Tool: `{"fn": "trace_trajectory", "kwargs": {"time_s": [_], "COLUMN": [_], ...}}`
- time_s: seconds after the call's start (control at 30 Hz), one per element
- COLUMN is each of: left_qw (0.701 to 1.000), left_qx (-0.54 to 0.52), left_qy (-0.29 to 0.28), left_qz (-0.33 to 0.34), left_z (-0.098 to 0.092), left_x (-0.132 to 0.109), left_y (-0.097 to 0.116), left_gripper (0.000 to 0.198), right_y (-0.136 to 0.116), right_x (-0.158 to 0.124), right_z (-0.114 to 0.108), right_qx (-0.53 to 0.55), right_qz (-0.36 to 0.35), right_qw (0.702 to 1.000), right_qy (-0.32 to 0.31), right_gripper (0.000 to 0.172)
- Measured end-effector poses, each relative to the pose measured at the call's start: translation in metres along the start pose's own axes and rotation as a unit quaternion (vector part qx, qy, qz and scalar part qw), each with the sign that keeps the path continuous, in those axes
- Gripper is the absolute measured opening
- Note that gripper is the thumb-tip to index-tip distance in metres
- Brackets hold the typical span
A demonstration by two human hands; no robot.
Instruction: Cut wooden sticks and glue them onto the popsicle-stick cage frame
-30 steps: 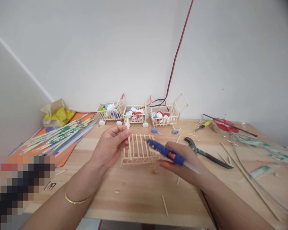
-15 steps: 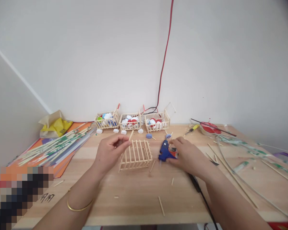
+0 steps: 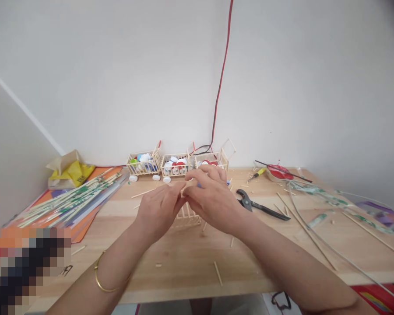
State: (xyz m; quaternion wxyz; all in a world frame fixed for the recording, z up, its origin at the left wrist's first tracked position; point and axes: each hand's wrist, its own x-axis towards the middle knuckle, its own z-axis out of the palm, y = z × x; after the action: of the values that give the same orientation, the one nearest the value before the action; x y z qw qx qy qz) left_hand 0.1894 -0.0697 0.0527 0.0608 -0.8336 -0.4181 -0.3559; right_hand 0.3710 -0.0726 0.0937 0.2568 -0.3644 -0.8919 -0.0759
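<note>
My left hand (image 3: 159,210) and my right hand (image 3: 213,201) meet at the fingertips over a small cage-like basket of thin wooden sticks (image 3: 188,214). Only the basket's lower front shows beneath them. The left fingers are closed in a pinch; the wooden stick seen in them a moment earlier is now hidden. My right thumb and forefinger press in against the left fingertips, while its other fingers stretch forward. What the right hand grips is covered. Black-handled pliers (image 3: 262,208) lie just right of the right hand. Blue bottle caps (image 3: 229,182) are partly hidden behind that hand.
Small stick carts (image 3: 143,162) filled with bottle caps line the wall. Bundled sticks (image 3: 75,194) and a yellow bag (image 3: 72,173) lie left. A yellow-handled tool (image 3: 258,174), a red dish (image 3: 280,173) and a pale cable (image 3: 335,247) are right. Loose sticks (image 3: 218,273) are scattered about.
My right hand has left the blue glue gun and moved left to join my left hand above the basket. The glue gun and its cord no longer show on the table; the pliers are now uncovered.
</note>
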Motion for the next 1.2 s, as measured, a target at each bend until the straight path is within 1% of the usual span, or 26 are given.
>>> {"fn": "trace_trajectory", "kwargs": {"time_s": [0.1, 0.17, 0.23, 0.3, 0.33, 0.4, 0.5, 0.6, 0.7, 0.77, 0.9, 1.07, 1.2], "left_qw": [0.999, 0.997, 0.99, 0.979, 0.973, 0.965, 0.955, 0.95, 0.948, 0.95, 0.954, 0.954, 0.958], "left_qx": [-0.03, -0.069, -0.099, -0.11, -0.12, -0.146, -0.174, -0.172, -0.16, -0.151, -0.143, -0.117, -0.102], "left_qy": [-0.008, 0.014, 0.066, 0.111, 0.113, 0.089, 0.012, -0.043, -0.076, -0.084, -0.076, -0.105, -0.112], "left_qz": [0.008, -0.016, -0.07, -0.134, -0.159, -0.2, -0.239, -0.258, -0.264, -0.262, -0.251, -0.255, -0.244], "left_z": [-0.003, -0.009, -0.016, -0.02, -0.02, -0.017, -0.011, -0.01, -0.012, -0.012, -0.009, -0.007, -0.008], "left_x": [0.001, 0.003, 0.005, 0.006, 0.006, 0.006, 0.005, 0.006, 0.007, 0.008, 0.008, 0.007, 0.007], "left_y": [0.0, -0.001, -0.004, -0.01, -0.013, -0.021, -0.031, -0.035, -0.037, -0.038, -0.039, -0.039, -0.039], "left_gripper": [0.027, 0.029, 0.023, 0.014, 0.014, 0.015, 0.016, 0.016, 0.015, 0.014, 0.011, 0.012, 0.014], "right_y": [0.006, 0.016, 0.029, 0.043, 0.049, 0.057, 0.059, 0.058, 0.057, 0.058, 0.06, 0.06, 0.057], "right_x": [-0.002, -0.004, -0.004, -0.005, -0.005, -0.006, -0.008, -0.008, -0.008, -0.007, -0.008, -0.008, -0.007], "right_z": [0.002, 0.009, 0.019, 0.032, 0.038, 0.05, 0.062, 0.068, 0.07, 0.072, 0.075, 0.074, 0.074], "right_qx": [0.027, 0.065, 0.125, 0.199, 0.226, 0.258, 0.269, 0.272, 0.28, 0.285, 0.3, 0.311, 0.312], "right_qz": [0.021, 0.07, 0.137, 0.187, 0.203, 0.216, 0.226, 0.239, 0.243, 0.243, 0.232, 0.236, 0.237], "right_qw": [0.999, 0.995, 0.982, 0.961, 0.952, 0.942, 0.936, 0.932, 0.929, 0.927, 0.925, 0.921, 0.92], "right_qy": [-0.005, 0.018, 0.044, 0.034, 0.027, 0.008, -0.01, -0.018, -0.014, -0.007, -0.004, -0.011, -0.017], "right_gripper": [0.013, 0.013, 0.011, 0.01, 0.008, 0.007, 0.007, 0.007, 0.007, 0.007, 0.006, 0.006, 0.006]}}
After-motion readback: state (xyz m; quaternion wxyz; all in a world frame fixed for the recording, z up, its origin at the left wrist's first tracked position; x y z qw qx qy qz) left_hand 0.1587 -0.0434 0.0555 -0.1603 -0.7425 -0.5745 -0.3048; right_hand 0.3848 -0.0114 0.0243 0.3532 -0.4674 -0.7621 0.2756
